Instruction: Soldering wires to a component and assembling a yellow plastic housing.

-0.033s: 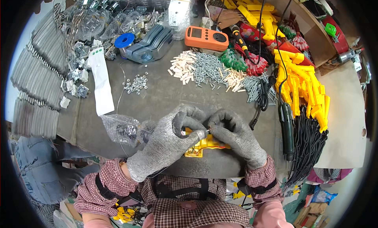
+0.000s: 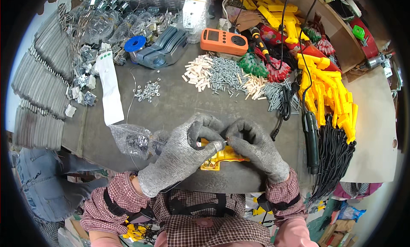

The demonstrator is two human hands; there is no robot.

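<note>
Grey-gloved left grip [image 2: 181,146] and right grip [image 2: 256,145] nearly meet over a wired yellow plastic housing [image 2: 210,166] at the dark-grey bench [image 2: 179,99]

At the centre, the left hand [image 2: 179,151] and right hand [image 2: 256,149] hide much of a yellow housing [image 2: 210,165]; the thin piece [image 2: 225,141] at their fingertips is too small to identify. Mid-left, crinkled wrap blurs a plastic bag's [image 2: 124,136] dark contents [image 2: 139,140]. The top edge crops a bubble-wrapped white block [image 2: 194,14]; at lower left, jeans [image 2: 40,178] fade into the dark rim.
</note>
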